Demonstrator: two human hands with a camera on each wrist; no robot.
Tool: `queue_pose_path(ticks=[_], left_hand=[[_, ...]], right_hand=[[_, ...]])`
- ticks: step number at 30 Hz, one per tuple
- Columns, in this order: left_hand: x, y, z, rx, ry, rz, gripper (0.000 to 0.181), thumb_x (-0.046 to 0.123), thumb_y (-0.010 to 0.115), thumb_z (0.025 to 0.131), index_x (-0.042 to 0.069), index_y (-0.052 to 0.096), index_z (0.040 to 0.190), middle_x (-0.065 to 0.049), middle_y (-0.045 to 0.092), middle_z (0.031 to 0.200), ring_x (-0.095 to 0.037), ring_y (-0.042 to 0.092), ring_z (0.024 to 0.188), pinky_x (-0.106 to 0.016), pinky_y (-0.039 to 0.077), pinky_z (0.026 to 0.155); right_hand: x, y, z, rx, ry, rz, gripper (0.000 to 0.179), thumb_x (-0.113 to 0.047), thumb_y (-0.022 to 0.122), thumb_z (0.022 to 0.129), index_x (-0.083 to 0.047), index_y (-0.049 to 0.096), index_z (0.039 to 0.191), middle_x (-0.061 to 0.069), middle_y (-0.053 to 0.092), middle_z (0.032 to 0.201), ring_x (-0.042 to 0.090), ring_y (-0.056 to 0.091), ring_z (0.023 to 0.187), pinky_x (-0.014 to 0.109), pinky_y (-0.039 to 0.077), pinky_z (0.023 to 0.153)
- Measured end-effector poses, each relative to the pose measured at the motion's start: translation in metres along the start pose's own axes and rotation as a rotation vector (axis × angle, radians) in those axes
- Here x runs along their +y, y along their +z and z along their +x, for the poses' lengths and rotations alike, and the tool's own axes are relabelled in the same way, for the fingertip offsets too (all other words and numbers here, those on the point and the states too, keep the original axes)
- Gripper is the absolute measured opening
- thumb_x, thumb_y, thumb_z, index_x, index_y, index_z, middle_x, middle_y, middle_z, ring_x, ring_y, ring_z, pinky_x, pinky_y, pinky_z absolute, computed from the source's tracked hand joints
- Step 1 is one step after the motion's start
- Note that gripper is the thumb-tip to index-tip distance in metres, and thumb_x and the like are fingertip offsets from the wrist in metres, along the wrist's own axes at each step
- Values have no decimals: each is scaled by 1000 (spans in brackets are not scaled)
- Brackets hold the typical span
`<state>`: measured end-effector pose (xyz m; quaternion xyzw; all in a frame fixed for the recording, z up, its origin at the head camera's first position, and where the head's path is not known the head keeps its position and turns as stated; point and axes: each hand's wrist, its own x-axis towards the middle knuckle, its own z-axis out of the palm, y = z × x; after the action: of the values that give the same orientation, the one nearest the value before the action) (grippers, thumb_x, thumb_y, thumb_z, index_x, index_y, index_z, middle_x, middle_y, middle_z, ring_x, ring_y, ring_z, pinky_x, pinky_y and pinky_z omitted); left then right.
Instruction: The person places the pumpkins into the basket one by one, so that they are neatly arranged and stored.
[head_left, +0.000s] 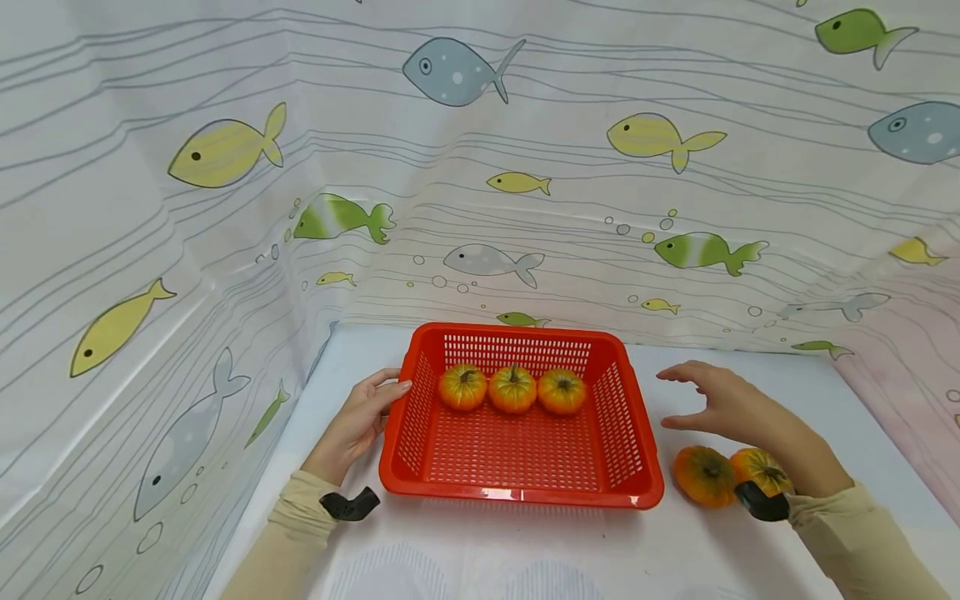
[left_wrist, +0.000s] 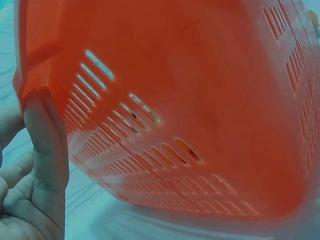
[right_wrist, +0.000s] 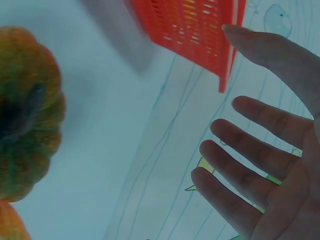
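Note:
A red plastic basket (head_left: 517, 495) sits in the middle of the table, with three small orange-and-green pumpkins (head_left: 512, 389) in a row along its far side. My left hand (head_left: 360, 425) holds the basket's left rim, thumb on top; the left wrist view shows its fingers (left_wrist: 46, 145) up against the outer wall. To the right of the basket, my right hand (head_left: 723, 404) hovers with nothing in it, fingers and thumb spread apart. Below that hand lie a darker orange pumpkin (head_left: 705, 476) and a yellower pumpkin (head_left: 761, 471), the latter partly hidden by the wrist.
A white curtain (head_left: 480, 217) printed with fish hangs behind and on both sides. The pale table (head_left: 480, 550) runs in front of the basket. A black band piece (head_left: 350, 505) shows at the left wrist and another (head_left: 762, 502) at the right.

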<state>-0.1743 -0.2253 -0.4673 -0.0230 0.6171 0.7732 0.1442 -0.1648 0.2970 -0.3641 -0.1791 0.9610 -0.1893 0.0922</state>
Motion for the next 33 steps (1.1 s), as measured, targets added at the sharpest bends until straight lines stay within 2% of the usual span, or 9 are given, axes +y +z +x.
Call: queue_pose_path(ticks=[11,20,26,33], left_hand=[[0,0,1,-8,-8,-1,46,20,62,105,2,41,143,2,77,109,-8,76,90,-26,64,82],[2,1,0,-7,-14,-6,45,19,61,105,2,41,142,1,76,110,-8,76,91,-27,64,83],[2,1,0,-7,-10,-4,47,20,62,105,2,42,142,1,76,110,-9,76,91,-27,64,83],[1,1,0,9,-12,5,44,21,63,105,4,43,141,0,77,110,-9,77,90,-28,64,82]], right_hand=[[18,19,-18,-76,45,57,71,-44,88,79,-12,62,136,20,63,137,45,58,123,61,59,91],[32,31,-33,-97,33,61,74,-43,91,76,-10,62,135,20,64,136,47,57,125,67,54,96],[41,40,-41,-120,60,64,76,-42,92,73,-11,62,136,18,64,137,46,56,127,71,50,99],[50,50,-47,-124,56,57,75,-39,94,71,-9,63,133,16,67,132,41,61,121,66,53,98]])
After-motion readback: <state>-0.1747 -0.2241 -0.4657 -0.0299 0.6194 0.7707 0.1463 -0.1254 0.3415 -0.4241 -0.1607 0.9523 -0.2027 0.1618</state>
